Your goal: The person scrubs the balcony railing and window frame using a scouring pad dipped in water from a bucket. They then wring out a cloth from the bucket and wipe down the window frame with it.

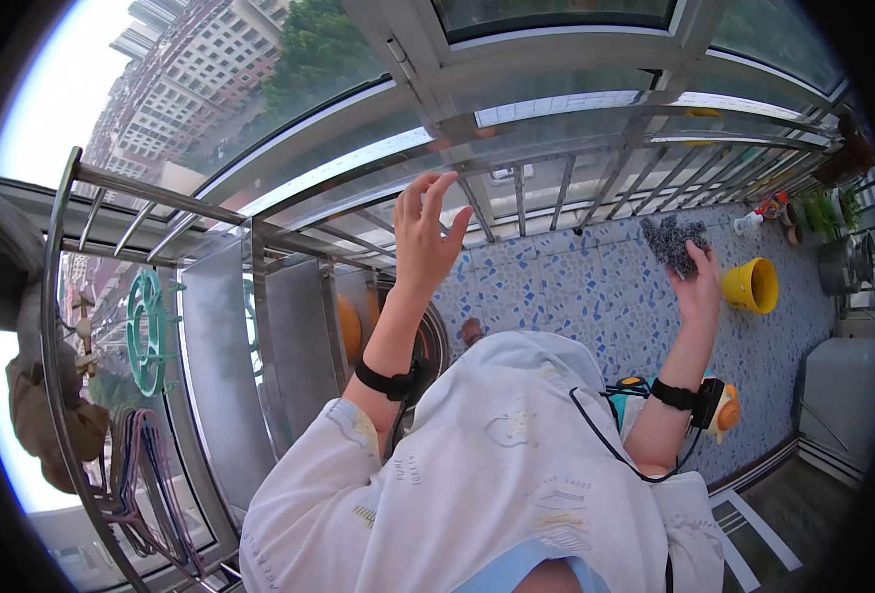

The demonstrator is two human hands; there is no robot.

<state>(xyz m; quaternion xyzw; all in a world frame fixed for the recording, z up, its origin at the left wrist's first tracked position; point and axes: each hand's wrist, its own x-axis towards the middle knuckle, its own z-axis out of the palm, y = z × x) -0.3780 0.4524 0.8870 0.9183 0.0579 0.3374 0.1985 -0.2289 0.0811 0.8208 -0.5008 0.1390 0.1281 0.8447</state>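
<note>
My left hand (427, 232) is raised in front of the metal railing (519, 198), its fingers apart and nothing in them. Out to the right, my right hand (696, 287) has its fingers round a dark grey, shaggy cloth (672, 247), which bunches above the fingertips. A yellow bucket (750, 287) stands on the speckled blue floor (576, 287), just right of my right hand.
Metal shelving (304, 316) stands on the left, near a rack with a green hanger (147, 331) and several clothes hangers (141, 474). A white bottle (747, 224) and potted plants (821, 212) are at the far right. Windows rise behind the railing.
</note>
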